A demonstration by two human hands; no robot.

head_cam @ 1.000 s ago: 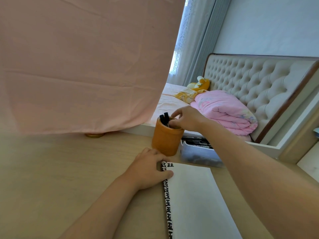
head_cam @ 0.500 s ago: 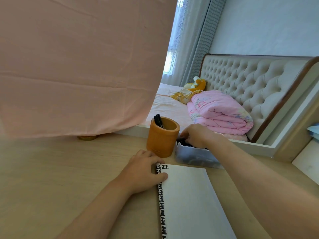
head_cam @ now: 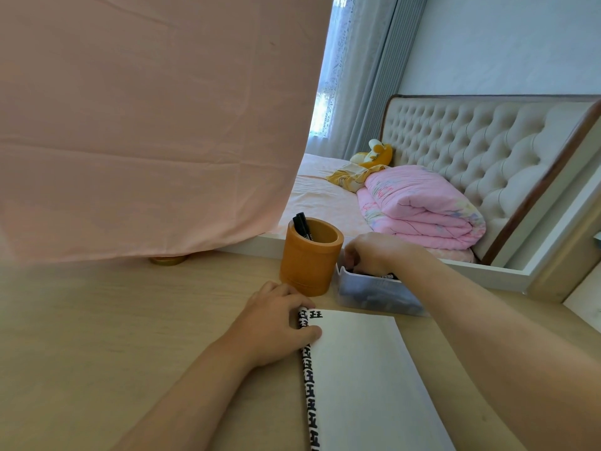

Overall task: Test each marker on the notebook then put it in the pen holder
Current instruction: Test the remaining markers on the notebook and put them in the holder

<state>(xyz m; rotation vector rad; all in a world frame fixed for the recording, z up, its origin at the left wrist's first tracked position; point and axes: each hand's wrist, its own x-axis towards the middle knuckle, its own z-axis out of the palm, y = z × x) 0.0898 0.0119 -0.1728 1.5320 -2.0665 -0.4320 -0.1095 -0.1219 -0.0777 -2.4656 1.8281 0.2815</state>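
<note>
left hand flat, right hand curled, reaching down

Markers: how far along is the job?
Done: two black markers stand in the pen holder. In hand: the right hand reaches into the clear box of markers; whether it grips one is hidden. The left hand steadies the notebook, whose visible page looks unmarked. Left: the box's dark contents, count unclear.

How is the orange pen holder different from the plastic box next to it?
The pen holder is a tall, round, opaque orange cup; the box is low, rectangular and translucent grey. Two black markers stand upright in the pen holder, while the right hand reaches into the box. Both are open-topped and stand on the desk behind the notebook.
</note>
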